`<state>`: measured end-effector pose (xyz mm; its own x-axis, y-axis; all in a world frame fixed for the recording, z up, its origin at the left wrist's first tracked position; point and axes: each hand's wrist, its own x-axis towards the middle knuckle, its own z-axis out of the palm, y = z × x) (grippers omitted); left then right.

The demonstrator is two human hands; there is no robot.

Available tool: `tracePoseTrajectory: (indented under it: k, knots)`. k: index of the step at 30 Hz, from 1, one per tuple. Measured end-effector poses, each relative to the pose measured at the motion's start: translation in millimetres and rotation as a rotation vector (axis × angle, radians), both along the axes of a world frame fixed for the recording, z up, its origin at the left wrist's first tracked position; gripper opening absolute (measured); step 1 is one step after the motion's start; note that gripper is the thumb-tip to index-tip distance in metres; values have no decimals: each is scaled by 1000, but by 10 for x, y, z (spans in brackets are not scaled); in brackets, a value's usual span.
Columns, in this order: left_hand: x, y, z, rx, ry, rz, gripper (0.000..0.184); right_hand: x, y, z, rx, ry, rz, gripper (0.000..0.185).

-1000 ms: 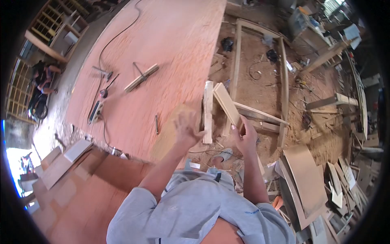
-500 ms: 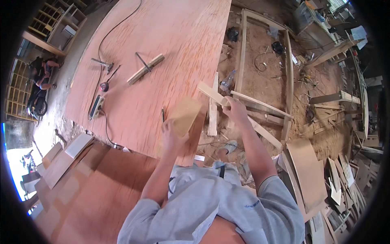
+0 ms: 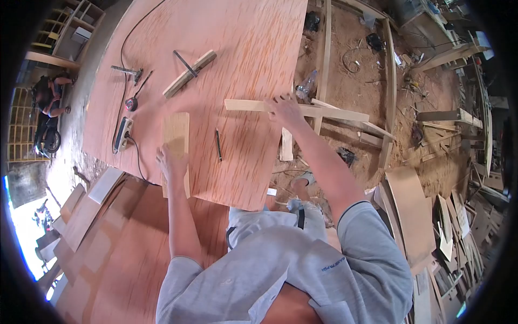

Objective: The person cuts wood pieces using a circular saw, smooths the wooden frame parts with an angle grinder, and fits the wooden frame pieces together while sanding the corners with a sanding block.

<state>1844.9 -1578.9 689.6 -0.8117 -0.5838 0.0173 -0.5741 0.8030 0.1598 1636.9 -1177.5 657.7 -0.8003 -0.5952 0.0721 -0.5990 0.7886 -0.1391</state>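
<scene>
Board [image 3: 177,128] between power strip [image 3: 123,134] and pencil [image 3: 218,144]

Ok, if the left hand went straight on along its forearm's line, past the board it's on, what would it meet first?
Beyond the board, the left hand would probably meet the near end of the wooden stick on the big sheet; the hand's height is hard to judge.

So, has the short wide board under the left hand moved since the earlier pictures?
Yes. The board has moved toward the picture's left: earlier it was right of the dark pencil-like stick, now it is left of it.
</scene>
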Motion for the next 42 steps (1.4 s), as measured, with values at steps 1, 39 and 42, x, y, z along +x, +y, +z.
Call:
tracePoseTrajectory:
  k: [1, 39, 42]
  knots:
    - [-121, 171, 74, -58, 76, -82, 81, -26, -17, -14, -5, -14, 35, 53]
    - [-2133, 2329, -98, 231, 131, -1003, 43, -751, 769, -68, 154, -161, -56, 11]
    - [-2308, 2509, -364, 348, 35, -1014, 42, -754, 824, 32, 150, -159, -71, 13]
